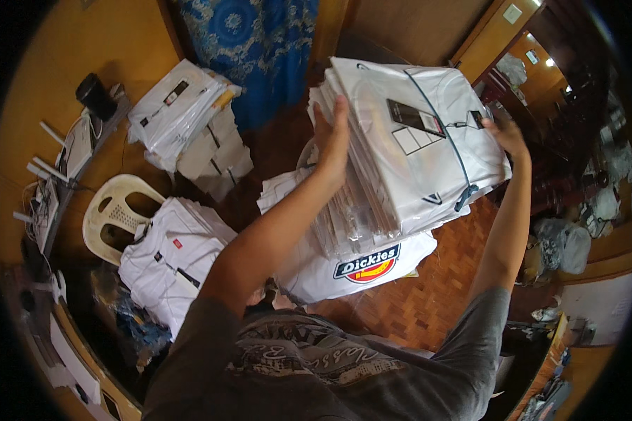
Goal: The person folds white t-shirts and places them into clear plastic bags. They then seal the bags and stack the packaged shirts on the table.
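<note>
In the upper middle of the frame the left hand [332,137] and the right hand [505,137] press flat on opposite sides of a stack of bagged white shirts [414,151], so I think even pressure keeps it from sliding apart.

Cream plastic chair [116,210] left; folded white shirts [168,263] piled on it. Blue patterned cloth [249,49] hangs behind. Parquet floor [428,295].
</note>
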The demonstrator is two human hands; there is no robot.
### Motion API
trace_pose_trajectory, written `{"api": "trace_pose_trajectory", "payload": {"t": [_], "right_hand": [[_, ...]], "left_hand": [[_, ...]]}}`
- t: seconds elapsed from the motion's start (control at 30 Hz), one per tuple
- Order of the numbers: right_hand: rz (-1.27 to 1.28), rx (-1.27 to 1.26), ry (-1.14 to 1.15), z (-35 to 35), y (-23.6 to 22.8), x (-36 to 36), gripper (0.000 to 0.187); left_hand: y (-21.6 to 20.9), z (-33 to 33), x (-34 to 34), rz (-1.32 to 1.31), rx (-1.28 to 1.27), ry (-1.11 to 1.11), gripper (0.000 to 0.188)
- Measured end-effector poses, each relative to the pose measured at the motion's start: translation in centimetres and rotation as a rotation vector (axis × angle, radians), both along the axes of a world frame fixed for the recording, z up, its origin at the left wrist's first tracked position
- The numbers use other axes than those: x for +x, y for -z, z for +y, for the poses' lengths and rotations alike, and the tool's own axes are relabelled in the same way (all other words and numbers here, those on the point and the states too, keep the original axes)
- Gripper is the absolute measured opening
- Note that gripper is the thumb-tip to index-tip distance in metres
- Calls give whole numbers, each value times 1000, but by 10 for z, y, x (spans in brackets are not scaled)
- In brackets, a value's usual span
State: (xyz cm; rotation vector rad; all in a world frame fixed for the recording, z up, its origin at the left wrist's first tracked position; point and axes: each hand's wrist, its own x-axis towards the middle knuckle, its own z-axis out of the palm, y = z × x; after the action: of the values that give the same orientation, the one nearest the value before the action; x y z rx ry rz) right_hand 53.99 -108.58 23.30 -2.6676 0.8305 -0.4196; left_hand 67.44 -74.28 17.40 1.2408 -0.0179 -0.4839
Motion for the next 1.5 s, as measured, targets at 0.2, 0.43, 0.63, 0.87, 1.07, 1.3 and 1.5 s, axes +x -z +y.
{"api": "trace_pose_trajectory", "payload": {"t": [0.2, 0.43, 0.63, 0.87, 1.07, 1.3, 1.5], "right_hand": [[-1443, -482, -276, 171, -109, -116, 23], [-1057, -167, -1991, 365, -78, -114, 22], [-1030, 85, -2208, 407, -56, -97, 22], [-1054, 594, -2602, 472, -51, -74, 22], [-882, 1052, -2999, 609, -22, -85, 23], [-501, 1430, -3513, 791, -10, -193, 23], [-24, 1710, -3945, 912, -10, -308, 24]], "left_hand": [[103, 86, 25, -287, 59, -278, 68], [250, 202, -49, -194, 480, 120, 62], [353, 327, -142, -230, 879, 524, 57], [428, 492, -297, 250, 1256, 89, 44], [209, 503, -407, 355, 979, -417, 52], [40, 533, -649, 167, 717, -1386, 41], [17, 499, -887, 1799, 1851, -1751, 35]]}}
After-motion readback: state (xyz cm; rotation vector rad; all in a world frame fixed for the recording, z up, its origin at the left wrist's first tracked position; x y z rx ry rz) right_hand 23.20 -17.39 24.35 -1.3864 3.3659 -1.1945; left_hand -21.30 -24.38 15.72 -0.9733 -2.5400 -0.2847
